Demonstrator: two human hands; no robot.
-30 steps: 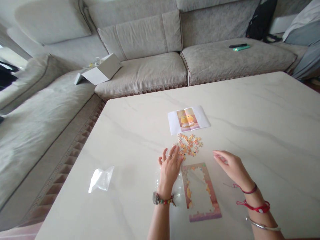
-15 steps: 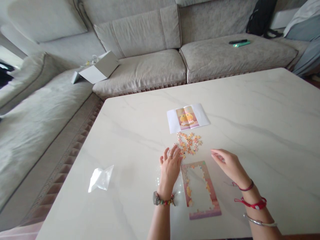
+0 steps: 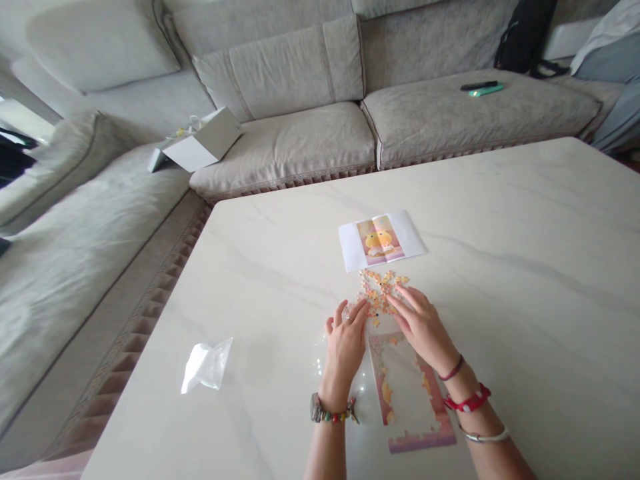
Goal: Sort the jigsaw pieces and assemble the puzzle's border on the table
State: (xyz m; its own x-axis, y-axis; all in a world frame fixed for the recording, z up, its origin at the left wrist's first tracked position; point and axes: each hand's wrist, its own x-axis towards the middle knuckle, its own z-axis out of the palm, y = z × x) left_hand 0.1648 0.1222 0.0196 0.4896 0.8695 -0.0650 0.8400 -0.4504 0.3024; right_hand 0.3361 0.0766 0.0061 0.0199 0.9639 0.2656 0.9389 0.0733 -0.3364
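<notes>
Marble counter [image 3: 505,213] carries a heap of puzzle pieces [image 3: 380,293] above a puzzle board [image 3: 405,393]; the left hand [image 3: 344,350] sits spread open beside the heap, empty, while the right hand [image 3: 425,330] curves loosely, its fingertips [image 3: 397,301] touching the pieces.

Got a marble table [image 3: 500,200] here with a loose pile of small jigsaw pieces [image 3: 379,293] in the middle. Right hand [image 3: 423,327] has its fingertips [image 3: 393,300] right on the pile, though it's hard to tell if they're gripping one. Left hand [image 3: 344,353] sits just beside it, fingers spread. Below is a part-built puzzle [image 3: 420,441], above a printed picture sheet [image 3: 380,241], and off left a plastic bag [image 3: 207,365].
</notes>
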